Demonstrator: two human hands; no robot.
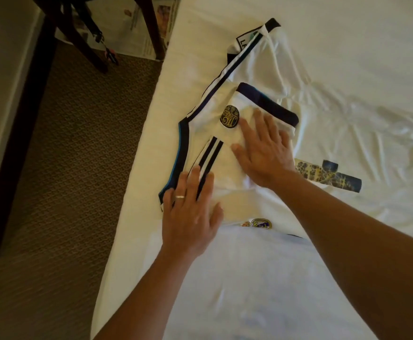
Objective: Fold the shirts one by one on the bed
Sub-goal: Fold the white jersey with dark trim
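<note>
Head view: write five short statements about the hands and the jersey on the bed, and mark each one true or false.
1. Both hands lie flat on the jersey. True.
2. The left hand wears a ring. True.
3. The right hand grips the round badge. False: its fingers lie straight beside the badge and hold nothing.
4. The jersey hangs off the bed onto the carpet. False: it lies on the bed, near the edge.
5. A sleeve with a dark cuff is folded over the jersey's body. True.
</note>
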